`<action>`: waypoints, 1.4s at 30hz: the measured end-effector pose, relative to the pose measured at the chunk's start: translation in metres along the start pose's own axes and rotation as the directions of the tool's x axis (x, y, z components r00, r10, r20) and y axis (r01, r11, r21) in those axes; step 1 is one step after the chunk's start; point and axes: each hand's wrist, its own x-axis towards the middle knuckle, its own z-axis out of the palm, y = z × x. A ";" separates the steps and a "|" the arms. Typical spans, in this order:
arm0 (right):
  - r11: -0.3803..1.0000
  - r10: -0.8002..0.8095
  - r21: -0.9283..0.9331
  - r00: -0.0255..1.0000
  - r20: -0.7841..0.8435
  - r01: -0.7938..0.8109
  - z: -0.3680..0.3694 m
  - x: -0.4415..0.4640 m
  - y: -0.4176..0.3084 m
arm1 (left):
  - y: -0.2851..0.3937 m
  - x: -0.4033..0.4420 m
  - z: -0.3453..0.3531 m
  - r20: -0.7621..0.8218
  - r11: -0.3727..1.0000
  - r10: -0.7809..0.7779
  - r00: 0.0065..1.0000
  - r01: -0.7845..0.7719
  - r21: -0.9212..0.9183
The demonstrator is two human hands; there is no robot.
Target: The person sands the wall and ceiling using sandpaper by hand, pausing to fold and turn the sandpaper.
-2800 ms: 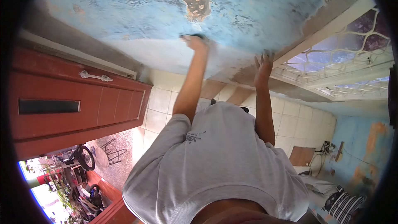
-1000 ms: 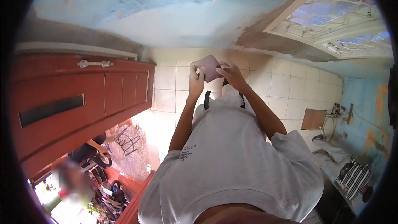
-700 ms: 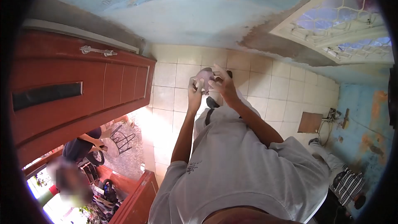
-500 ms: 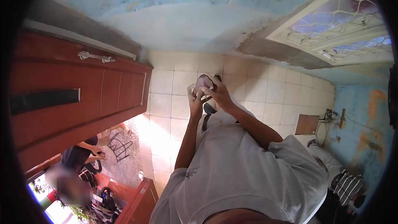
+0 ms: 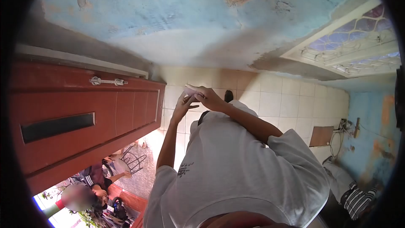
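Both hands are close together in front of my body, above the tiled floor. Between them is a small, thin, pinkish-grey sheet-like piece (image 5: 192,90), largely covered by fingers; its exact kind cannot be made out. My left hand (image 5: 183,104) grips it from the near left side, its thumb pointing right. Over the upper right side, my right hand (image 5: 206,96) is closed on the same piece with its fingers pointing left. A blue wall (image 5: 168,25) with patchy grey plaster rises beyond the hands.
A red door (image 5: 84,101) with a metal handle (image 5: 108,81) stands at left. Through the doorway are a person (image 5: 101,181) and a metal-framed stool (image 5: 133,160). A window grille (image 5: 354,38) is upper right. A brown board (image 5: 321,136) and a person in stripes (image 5: 356,198) are lower right.
My hands have moved left in view with the piece, and my right hand now covers more of it. The view has shifted. The person outside leans toward the stool with an arm out.
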 end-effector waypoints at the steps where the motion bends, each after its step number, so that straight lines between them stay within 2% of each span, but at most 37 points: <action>1: 0.996 -0.052 -0.073 0.999 0.014 0.053 -0.003 0.007 0.001 | 0.002 0.012 -0.013 -0.004 1.000 0.002 1.000 -0.002 -0.003; 2: 0.986 -0.150 -0.068 0.988 0.028 0.151 -0.008 0.015 0.002 | 0.001 0.028 -0.027 0.020 0.996 -0.015 1.000 0.013 0.093; 3: 0.986 -0.150 -0.073 0.988 0.031 0.152 -0.016 0.023 -0.001 | 0.008 0.041 -0.035 0.046 0.981 -0.032 0.998 0.023 0.192; 5: 0.991 0.093 -0.104 0.993 0.077 -0.085 -0.029 0.038 -0.009 | 0.017 0.062 -0.045 0.023 0.973 -0.009 1.000 0.003 0.232; 6: 0.992 -0.068 -0.108 0.998 -0.011 0.067 -0.026 0.048 0.023 | 0.024 0.073 -0.048 0.061 0.943 0.022 0.998 -0.041 0.332; 7: 0.991 -0.068 -0.120 0.998 -0.014 0.066 -0.031 0.055 0.020 | 0.027 0.085 -0.051 0.103 0.903 0.055 0.993 -0.093 0.420; 9: 0.965 0.246 -0.077 0.968 -0.050 -0.250 -0.042 0.064 0.014 | 0.020 0.107 -0.055 0.115 0.920 0.086 0.990 -0.123 0.371; 11: 0.974 0.215 -0.047 0.965 -0.152 -0.224 -0.037 0.073 0.031 | 0.008 0.131 -0.068 0.210 0.927 0.067 0.975 -0.139 0.350; 12: 0.981 0.194 0.027 0.961 -0.198 -0.192 -0.033 0.077 0.034 | 0.007 0.140 -0.071 0.158 0.918 0.079 0.984 -0.133 0.372; 14: 0.982 0.178 0.108 0.944 -0.279 -0.153 -0.023 0.080 0.063 | 0.045 0.148 -0.087 0.258 0.753 0.091 0.962 -0.236 0.614; 15: 0.972 0.235 0.072 0.881 -0.411 -0.226 -0.020 0.084 0.109 | 0.050 0.159 -0.105 0.281 0.644 0.113 0.953 -0.286 0.710; 16: 0.951 0.281 0.047 0.797 -0.535 -0.305 -0.019 0.083 0.140 | 0.061 0.167 -0.126 0.268 0.696 0.166 0.949 -0.306 0.650; 17: 0.969 0.159 -0.044 0.748 -0.644 -0.244 -0.036 0.085 0.149 | 0.075 0.179 -0.147 0.249 0.744 0.220 0.943 -0.327 0.583; 18: 0.970 0.027 -0.146 0.685 -0.728 -0.194 -0.060 0.091 0.154 | 0.095 0.190 -0.164 0.177 0.593 0.470 0.865 -0.457 0.663; 19: 0.960 -0.013 -0.147 0.485 -0.874 -0.238 -0.076 0.095 0.132 | 0.112 0.199 -0.183 0.123 0.415 0.686 0.717 -0.524 0.743; 20: 0.913 -0.071 -0.137 0.180 -0.981 -0.384 -0.108 0.096 0.149 | 0.122 0.213 -0.205 0.013 0.389 0.799 0.602 -0.533 0.751; 21: 0.950 -0.187 -0.200 0.075 -0.980 -0.239 -0.120 0.106 0.113 | 0.171 0.197 -0.211 0.131 0.120 0.870 0.476 -0.462 0.879; 22: 0.956 -0.286 -0.281 -0.051 -0.957 -0.089 -0.131 0.118 0.063 | 0.198 0.190 -0.216 0.111 0.119 0.902 0.418 -0.488 0.865; 23: 0.973 -0.213 -0.220 -0.100 -0.972 0.065 -0.144 0.127 0.049 | 0.211 0.192 -0.224 0.120 0.112 0.903 0.412 -0.495 0.862; 24: 0.973 -0.214 -0.225 -0.168 -0.962 0.046 -0.146 0.144 0.032 | 0.223 0.194 -0.233 0.113 0.132 0.903 0.413 -0.518 0.845; 25: 0.972 -0.217 -0.229 -0.175 -0.960 0.053 -0.141 0.166 0.024 | 0.231 0.196 -0.242 0.106 0.150 0.904 0.414 -0.539 0.829; 27: 0.951 -0.308 -0.282 -0.316 -0.897 -0.127 -0.116 0.226 0.015 | 0.229 0.198 -0.242 0.142 0.145 0.904 0.403 -0.602 0.786; 29: 0.967 -0.247 -0.252 -0.328 -0.912 -0.030 -0.052 0.296 0.014 | 0.228 0.192 -0.242 0.153 0.215 0.842 0.517 -0.582 0.784; 30: 0.968 -0.248 -0.232 -0.250 -0.936 -0.091 -0.014 0.330 0.032 | 0.228 0.190 -0.245 0.178 0.167 0.847 0.500 -0.569 0.805; 31: 0.955 -0.295 -0.294 -0.193 -0.936 -0.033 0.028 0.360 0.036 | 0.229 0.186 -0.248 0.196 0.157 0.844 0.500 -0.579 0.800; 32: 0.956 -0.290 -0.284 -0.085 -0.953 -0.080 0.072 0.380 0.037 | 0.231 0.183 -0.249 0.154 0.223 0.841 0.518 -0.593 0.774; 33: 0.957 -0.287 -0.280 -0.099 -0.953 -0.077 0.088 0.384 0.033 | 0.233 0.179 -0.254 0.112 0.287 0.835 0.539 -0.600 0.747; 35: 0.947 -0.316 -0.318 0.048 -0.947 -0.039 0.112 0.392 0.027 | 0.241 0.169 -0.273 0.149 0.260 0.825 0.546 -0.600 0.757; 37: 0.926 -0.375 -0.377 -0.148 -0.915 -0.021 0.041 0.375 0.037 | 0.248 0.162 -0.292 0.175 0.235 0.817 0.549 -0.595 0.768; 38: 0.937 -0.347 -0.328 -0.207 -0.915 -0.119 -0.009 0.354 0.053 | 0.247 0.158 -0.301 0.167 0.248 0.801 0.575 -0.572 0.782; 39: 0.971 -0.240 -0.229 -0.279 -0.930 -0.073 -0.047 0.326 0.038 | 0.246 0.154 -0.307 0.154 0.263 0.785 0.601 -0.547 0.794; 41: 0.960 0.081 -0.003 -0.289 -0.954 0.280 -0.071 0.286 -0.022 | 0.239 0.153 -0.306 0.160 0.281 0.770 0.618 -0.553 0.785; 42: 0.962 0.082 0.002 -0.281 -0.956 0.275 -0.065 0.293 -0.012 | 0.233 0.151 -0.302 0.169 0.300 0.754 0.635 -0.561 0.771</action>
